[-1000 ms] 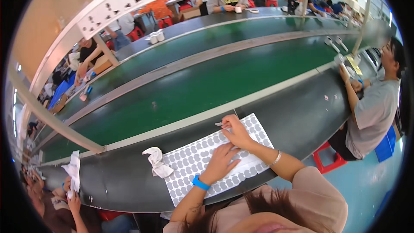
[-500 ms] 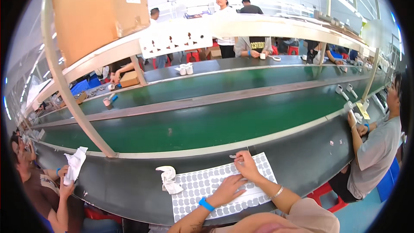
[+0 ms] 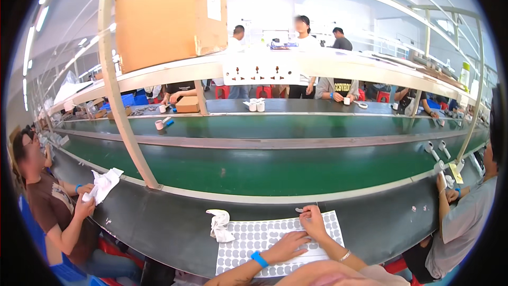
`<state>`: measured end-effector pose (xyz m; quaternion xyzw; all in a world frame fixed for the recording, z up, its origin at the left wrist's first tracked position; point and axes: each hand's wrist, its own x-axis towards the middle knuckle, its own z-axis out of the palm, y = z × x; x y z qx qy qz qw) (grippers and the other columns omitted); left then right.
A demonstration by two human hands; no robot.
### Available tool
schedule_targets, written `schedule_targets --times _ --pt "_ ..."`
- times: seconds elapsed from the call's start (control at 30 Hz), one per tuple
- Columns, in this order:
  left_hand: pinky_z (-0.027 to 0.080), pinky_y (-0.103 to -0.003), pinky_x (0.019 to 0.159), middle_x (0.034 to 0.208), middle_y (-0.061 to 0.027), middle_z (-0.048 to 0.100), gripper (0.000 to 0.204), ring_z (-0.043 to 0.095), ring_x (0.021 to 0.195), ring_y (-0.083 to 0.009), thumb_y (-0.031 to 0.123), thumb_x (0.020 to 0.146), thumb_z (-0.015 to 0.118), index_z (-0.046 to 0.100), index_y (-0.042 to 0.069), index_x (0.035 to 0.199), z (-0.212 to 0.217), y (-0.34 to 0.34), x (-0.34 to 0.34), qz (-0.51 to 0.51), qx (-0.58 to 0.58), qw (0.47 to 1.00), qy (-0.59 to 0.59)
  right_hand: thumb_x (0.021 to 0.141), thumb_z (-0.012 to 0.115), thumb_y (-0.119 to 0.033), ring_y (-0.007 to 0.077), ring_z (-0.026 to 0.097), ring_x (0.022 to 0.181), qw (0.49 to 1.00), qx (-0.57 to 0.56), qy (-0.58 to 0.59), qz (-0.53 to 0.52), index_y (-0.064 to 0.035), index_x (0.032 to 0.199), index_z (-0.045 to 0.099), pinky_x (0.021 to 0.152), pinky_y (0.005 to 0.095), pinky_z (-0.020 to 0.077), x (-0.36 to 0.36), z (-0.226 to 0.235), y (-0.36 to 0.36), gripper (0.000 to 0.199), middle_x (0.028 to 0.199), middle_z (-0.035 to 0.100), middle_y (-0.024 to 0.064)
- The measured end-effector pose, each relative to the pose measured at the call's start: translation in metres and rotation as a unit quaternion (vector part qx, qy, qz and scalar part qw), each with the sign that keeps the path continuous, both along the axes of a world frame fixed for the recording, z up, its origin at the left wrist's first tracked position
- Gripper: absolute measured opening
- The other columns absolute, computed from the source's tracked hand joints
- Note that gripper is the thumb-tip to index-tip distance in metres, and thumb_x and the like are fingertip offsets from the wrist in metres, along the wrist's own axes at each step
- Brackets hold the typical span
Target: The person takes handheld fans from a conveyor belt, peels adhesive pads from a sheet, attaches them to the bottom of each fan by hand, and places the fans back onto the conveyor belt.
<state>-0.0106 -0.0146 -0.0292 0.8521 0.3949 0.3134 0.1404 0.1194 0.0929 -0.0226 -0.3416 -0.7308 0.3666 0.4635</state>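
A white sheet [image 3: 332, 229] with rows of grey rounded stickers lies on the dark worktop right in front of me. My left hand [image 3: 287, 247], with a blue band at the wrist, rests on the sheet, palm down and fingers stretched out. Over the sheet's far edge, my right hand [image 3: 314, 223] pinches a small grey sticker [image 3: 300, 210] between thumb and fingertips. A bare white strip of the sheet shows beside my hands. Touching its far left corner is a crumpled white cloth [image 3: 219, 225].
Beyond the worktop runs a green conveyor belt [image 3: 254, 169]. A metal post [image 3: 124, 127] and a shelf with a power strip [image 3: 259, 72] and a large cardboard box [image 3: 159, 21] stand ahead. Co-workers sit left and right; the left one handles a white cloth [image 3: 106, 184].
The view has tilted upward and turned left, so the scene sits lower and farther right. My hands keep nearly the same pose on the sheet. The left co-worker's white cloth has been lowered.
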Motion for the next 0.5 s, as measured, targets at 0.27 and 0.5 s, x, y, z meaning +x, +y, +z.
schedule_targets --times 0.27,0.5 --pt "0.033 -0.043 0.1 0.127 -0.014 0.048 0.036 0.043 0.119 -0.0307 0.024 0.088 0.056 0.052 0.007 0.12 0.0048 -0.0068 0.0023 -0.006 0.006 1.0 0.0 0.077 0.062 0.001 0.0189 0.063 0.082 1.0 0.025 -0.001 0.008 0.0003 0.102 0.049 0.073 0.0291 0.0496 0.0032 -0.0106 -0.0003 0.028 0.1 0.049 0.0132" --pt "0.032 -0.043 0.1 0.127 -0.0145 0.047 0.038 0.042 0.119 -0.0314 0.024 0.086 0.058 0.051 0.006 0.12 0.0071 -0.0088 0.0042 0.003 -0.004 1.0 -0.008 0.078 0.059 0.002 0.0162 0.062 0.082 1.0 0.005 -0.003 0.01 0.0005 0.101 0.048 0.073 0.0277 0.0485 0.0046 -0.006 -0.0024 0.026 0.095 0.052 0.0103"
